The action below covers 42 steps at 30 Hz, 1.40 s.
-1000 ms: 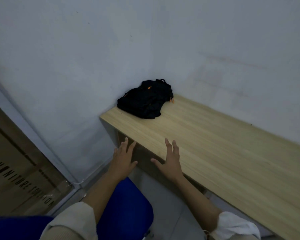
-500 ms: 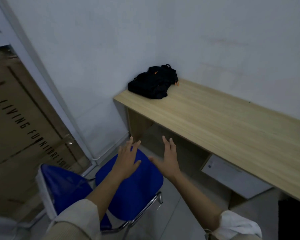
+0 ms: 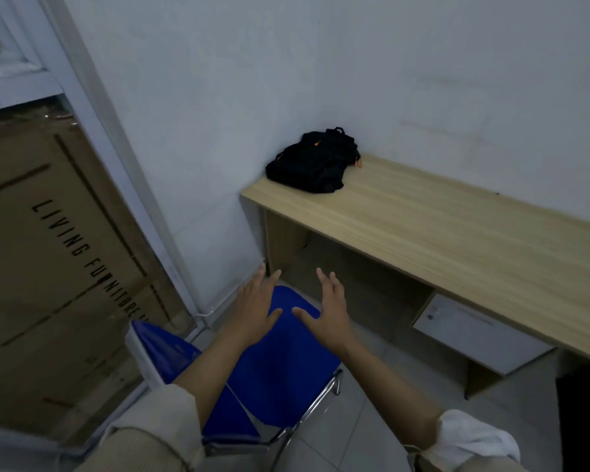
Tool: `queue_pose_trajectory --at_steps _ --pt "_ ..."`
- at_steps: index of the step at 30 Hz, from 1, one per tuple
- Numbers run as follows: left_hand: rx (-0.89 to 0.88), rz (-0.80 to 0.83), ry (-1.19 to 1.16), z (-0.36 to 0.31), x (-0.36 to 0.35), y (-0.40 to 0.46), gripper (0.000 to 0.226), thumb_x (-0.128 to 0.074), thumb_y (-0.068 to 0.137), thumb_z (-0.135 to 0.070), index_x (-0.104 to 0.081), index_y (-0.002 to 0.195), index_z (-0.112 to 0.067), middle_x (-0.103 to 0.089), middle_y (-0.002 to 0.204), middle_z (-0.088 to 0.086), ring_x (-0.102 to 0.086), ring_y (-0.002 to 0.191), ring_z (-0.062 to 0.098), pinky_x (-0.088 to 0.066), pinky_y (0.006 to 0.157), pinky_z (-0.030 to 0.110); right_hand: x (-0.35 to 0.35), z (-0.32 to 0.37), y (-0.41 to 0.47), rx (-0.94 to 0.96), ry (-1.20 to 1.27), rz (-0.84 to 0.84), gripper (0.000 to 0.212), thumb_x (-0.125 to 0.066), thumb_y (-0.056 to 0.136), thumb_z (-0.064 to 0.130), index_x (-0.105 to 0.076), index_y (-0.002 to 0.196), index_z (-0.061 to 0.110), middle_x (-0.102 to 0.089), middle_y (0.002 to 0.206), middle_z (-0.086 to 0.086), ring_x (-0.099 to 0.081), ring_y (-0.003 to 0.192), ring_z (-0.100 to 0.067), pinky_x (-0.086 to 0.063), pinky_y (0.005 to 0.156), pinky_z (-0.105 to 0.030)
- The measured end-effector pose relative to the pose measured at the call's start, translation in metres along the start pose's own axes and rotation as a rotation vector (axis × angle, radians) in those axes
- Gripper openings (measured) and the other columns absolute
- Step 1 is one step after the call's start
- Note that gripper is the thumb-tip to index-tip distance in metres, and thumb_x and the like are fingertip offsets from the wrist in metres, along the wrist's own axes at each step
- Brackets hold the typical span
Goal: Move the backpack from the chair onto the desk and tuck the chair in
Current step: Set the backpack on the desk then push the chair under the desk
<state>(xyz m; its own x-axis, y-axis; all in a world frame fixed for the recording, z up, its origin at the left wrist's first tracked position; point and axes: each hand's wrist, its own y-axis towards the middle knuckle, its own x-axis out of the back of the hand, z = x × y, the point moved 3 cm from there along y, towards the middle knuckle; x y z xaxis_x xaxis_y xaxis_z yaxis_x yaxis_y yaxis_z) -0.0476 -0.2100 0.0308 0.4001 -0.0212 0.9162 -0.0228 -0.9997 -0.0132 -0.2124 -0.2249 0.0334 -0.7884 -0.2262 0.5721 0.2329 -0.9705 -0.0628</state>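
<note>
Both hands, left hand (image 3: 254, 310) and right hand (image 3: 331, 315), hovered with fingers spread over the blue chair (image 3: 286, 362), the counter (image 3: 457, 233) ahead-right.

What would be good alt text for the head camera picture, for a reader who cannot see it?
Two bare hands, left hand and right hand, hover open above the seat of a blue chair that stands in front of a wooden desk, not tucked in. A black backpack lies on the desk's far left corner by the white wall.
</note>
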Motion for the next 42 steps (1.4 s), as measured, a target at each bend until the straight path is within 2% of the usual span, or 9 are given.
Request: queue_pose_trajectory --at_steps 12,22,26,31,33,37,39,41,42 --pt "-0.219 0.152 0.12 0.145 0.035 -0.014 0.077 -0.055 0.093 -0.036 -0.008 0.152 -0.021 0.006 0.161 0.015 -0.011 0.148 0.027 -0.018 0.121 0.044 -0.123 0.053 -0.041 -0.199 0.113 -0.2 0.083 -0.065 0.087 0.039 -0.014 0.152 0.029 -0.004 0.163 0.001 -0.01 0.149 -0.021 -0.024 0.114 -0.037" --pt "-0.339 0.362 0.003 0.194 0.038 -0.069 0.049 -0.039 0.098 -0.047 -0.046 0.138 -0.019 -0.024 0.158 0.008 -0.022 0.145 0.021 -0.017 0.12 0.045 -0.204 0.086 -0.099 -0.271 0.094 -0.115 0.089 -0.064 0.084 0.051 -0.013 0.152 0.026 -0.009 0.162 -0.001 -0.007 0.149 -0.018 -0.019 0.119 -0.038" --pt "-0.423 0.483 0.042 0.211 0.044 -0.079 0.073 -0.036 0.085 -0.071 -0.042 0.141 -0.025 -0.027 0.158 0.002 -0.012 0.148 0.015 -0.011 0.122 0.043 -0.231 0.092 -0.108 -0.259 -0.083 -0.016 0.102 -0.064 0.074 0.067 -0.008 0.152 0.034 -0.002 0.164 -0.001 0.001 0.15 -0.023 -0.012 0.121 -0.046" --pt "-0.591 0.537 0.233 0.225 0.043 -0.083 0.102 -0.041 0.066 -0.089 -0.027 0.147 -0.03 -0.02 0.16 -0.004 -0.004 0.149 0.011 0.001 0.12 0.037 -0.254 0.088 -0.112 -0.21 -0.399 0.098 0.108 -0.069 0.074 0.058 0.001 0.152 0.035 0.005 0.164 -0.006 0.008 0.15 -0.027 0.0 0.12 -0.044" --pt "-0.657 0.519 0.302 0.227 0.04 -0.084 0.098 -0.048 0.071 -0.08 -0.024 0.149 -0.027 -0.02 0.16 -0.002 -0.004 0.15 0.013 0.001 0.12 0.037 -0.258 0.086 -0.111 -0.218 -0.515 0.116 0.107 -0.071 0.077 0.049 0.003 0.152 0.033 0.006 0.163 -0.009 0.009 0.15 -0.028 0.002 0.12 -0.043" --pt "-0.731 0.477 0.462 0.224 0.035 -0.08 0.073 -0.064 0.085 -0.033 -0.028 0.147 -0.02 -0.025 0.158 0.004 -0.012 0.149 0.019 -0.006 0.123 0.039 -0.259 0.083 -0.11 -0.211 -0.638 0.128 0.093 -0.069 0.086 0.025 -0.004 0.153 0.025 -0.005 0.163 -0.013 -0.002 0.15 -0.03 -0.004 0.121 -0.042" --pt "-0.739 0.458 0.488 0.221 0.034 -0.077 0.059 -0.062 0.087 -0.017 -0.039 0.142 -0.019 -0.038 0.152 0.005 -0.031 0.143 0.022 -0.025 0.12 0.038 -0.258 0.084 -0.11 -0.204 -0.65 0.121 0.075 -0.063 0.09 0.014 -0.018 0.15 0.021 -0.025 0.158 -0.014 -0.025 0.146 -0.031 -0.021 0.12 -0.044" --pt "-0.726 0.443 0.491 0.22 0.034 -0.074 0.041 -0.058 0.089 -0.012 -0.054 0.128 -0.02 -0.059 0.134 0.004 -0.056 0.121 0.02 -0.047 0.101 0.035 -0.257 0.086 -0.11 -0.19 -0.636 0.092 0.054 -0.054 0.092 0.004 -0.036 0.141 0.018 -0.053 0.138 -0.012 -0.055 0.12 -0.031 -0.047 0.099 -0.042" --pt "-0.711 0.451 0.505 0.219 0.035 -0.073 0.035 -0.056 0.089 -0.011 -0.057 0.122 -0.021 -0.064 0.125 0.004 -0.061 0.111 0.02 -0.051 0.093 0.036 -0.256 0.087 -0.11 -0.182 -0.624 0.076 0.047 -0.052 0.092 0.001 -0.042 0.135 0.017 -0.061 0.126 -0.011 -0.062 0.106 -0.029 -0.051 0.087 -0.041"
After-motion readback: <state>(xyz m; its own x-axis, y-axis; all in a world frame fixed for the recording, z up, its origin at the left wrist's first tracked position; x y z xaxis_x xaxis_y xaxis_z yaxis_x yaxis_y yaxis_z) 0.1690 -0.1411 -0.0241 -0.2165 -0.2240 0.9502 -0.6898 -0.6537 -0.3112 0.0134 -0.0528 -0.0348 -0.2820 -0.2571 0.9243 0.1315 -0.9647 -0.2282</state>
